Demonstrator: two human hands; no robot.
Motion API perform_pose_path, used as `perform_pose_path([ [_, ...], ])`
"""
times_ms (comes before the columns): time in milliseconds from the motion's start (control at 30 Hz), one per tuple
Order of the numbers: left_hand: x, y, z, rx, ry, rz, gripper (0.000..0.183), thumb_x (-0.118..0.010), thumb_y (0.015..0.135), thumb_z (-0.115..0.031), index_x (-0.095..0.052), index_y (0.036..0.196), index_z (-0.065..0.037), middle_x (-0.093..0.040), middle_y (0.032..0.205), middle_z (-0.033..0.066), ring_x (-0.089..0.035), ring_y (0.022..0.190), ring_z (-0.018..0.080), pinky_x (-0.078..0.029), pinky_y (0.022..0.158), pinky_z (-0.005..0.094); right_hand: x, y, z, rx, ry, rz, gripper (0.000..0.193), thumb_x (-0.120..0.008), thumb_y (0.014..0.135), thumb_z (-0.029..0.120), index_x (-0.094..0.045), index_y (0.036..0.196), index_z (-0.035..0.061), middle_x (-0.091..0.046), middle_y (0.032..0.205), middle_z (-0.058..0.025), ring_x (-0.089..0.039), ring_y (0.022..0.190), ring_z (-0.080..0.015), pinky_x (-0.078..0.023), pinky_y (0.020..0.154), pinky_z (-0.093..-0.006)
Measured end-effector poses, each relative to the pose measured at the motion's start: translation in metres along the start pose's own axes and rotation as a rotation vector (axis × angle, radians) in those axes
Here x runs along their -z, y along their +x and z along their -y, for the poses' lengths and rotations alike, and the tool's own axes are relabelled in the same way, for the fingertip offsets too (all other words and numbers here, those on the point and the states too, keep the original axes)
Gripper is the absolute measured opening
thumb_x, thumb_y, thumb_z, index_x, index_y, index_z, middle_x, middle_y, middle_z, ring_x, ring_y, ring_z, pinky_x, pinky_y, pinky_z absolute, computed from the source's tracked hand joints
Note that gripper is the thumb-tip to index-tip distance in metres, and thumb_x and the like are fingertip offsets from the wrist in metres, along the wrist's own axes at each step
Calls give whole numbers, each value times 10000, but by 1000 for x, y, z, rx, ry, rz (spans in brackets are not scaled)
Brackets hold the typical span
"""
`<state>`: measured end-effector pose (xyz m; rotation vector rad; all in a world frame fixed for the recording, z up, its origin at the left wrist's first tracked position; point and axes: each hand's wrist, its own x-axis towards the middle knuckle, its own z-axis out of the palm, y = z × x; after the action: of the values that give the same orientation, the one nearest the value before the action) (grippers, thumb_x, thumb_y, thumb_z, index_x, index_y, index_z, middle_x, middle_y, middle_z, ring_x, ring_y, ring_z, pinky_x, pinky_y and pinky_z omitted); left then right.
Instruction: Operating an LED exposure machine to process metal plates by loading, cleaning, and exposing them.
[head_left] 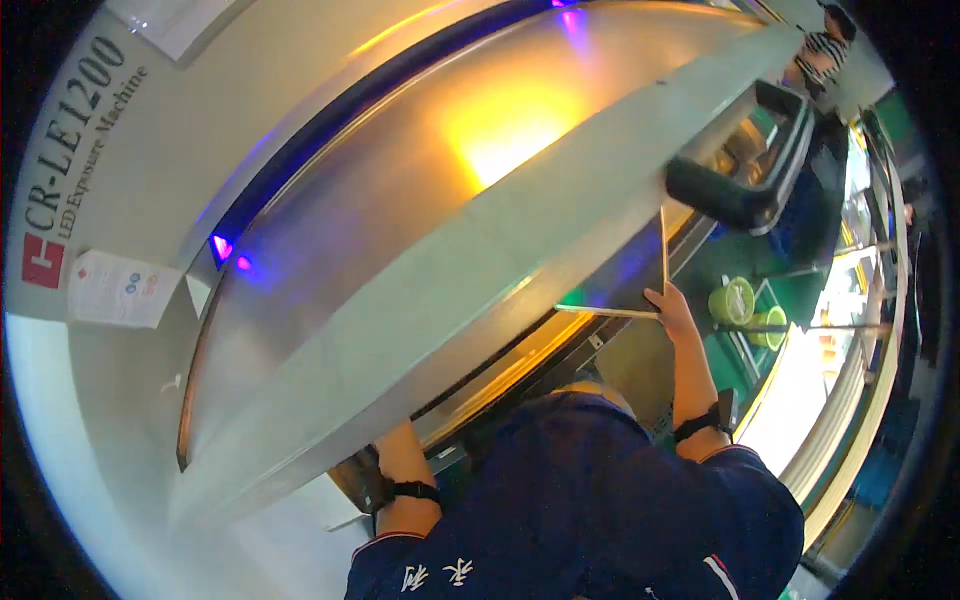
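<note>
My right hand (pixel 675 308) is closed on the near corner of a flat panel with thin pale edges (pixel 630 268). The panel's far part lies under the raised metal lid (pixel 440 250) of a large machine. My left forearm (pixel 403 455) reaches under the lid's lower edge, which hides the left hand. A yellow-lit strip (pixel 510 375) of the machine's bed shows below the lid, between my two arms. A thick black handle (pixel 735 200) sticks out from the lid, beyond my right hand.
To the right, two green cups (pixel 735 300) stand by a metal frame on a green surface. A brightly lit table (pixel 790 400) with pale curved rails lies farther right. Another person in a striped top (pixel 825 55) is at the far right. A paper sheet (pixel 125 290) hangs on the machine's left side.
</note>
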<state>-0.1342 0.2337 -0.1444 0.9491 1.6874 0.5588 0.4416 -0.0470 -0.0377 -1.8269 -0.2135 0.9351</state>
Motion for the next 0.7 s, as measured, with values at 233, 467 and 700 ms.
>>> perform_pose_path([
  [233,2,-27,-41,-242,449,-104,244,-832,751,-175,-636,750,-30,-598,753,77,-561,661,240,-467,562,392,-28,-39,-43,-125,3,-52,361,-738,867,229,-636,1151,32,-666,987,-20,-588,795,-134,-461,651,-296],
  [467,33,-17,-34,-135,181,256,242,-725,862,-148,-613,1037,-24,-613,974,97,-590,881,277,-513,788,446,-38,-64,-56,-29,183,-2,390,-746,856,221,-635,1166,12,-675,1018,-35,-607,883,-156,-490,755,-334],
  [700,-3,-63,-97,220,-570,234,162,-629,952,-207,-569,920,-60,-591,868,46,-560,729,180,-437,575,315,8,-94,-60,5,16,20,432,-709,876,136,-580,1261,-14,-641,1135,-48,-594,1013,-154,-480,865,-315],
])
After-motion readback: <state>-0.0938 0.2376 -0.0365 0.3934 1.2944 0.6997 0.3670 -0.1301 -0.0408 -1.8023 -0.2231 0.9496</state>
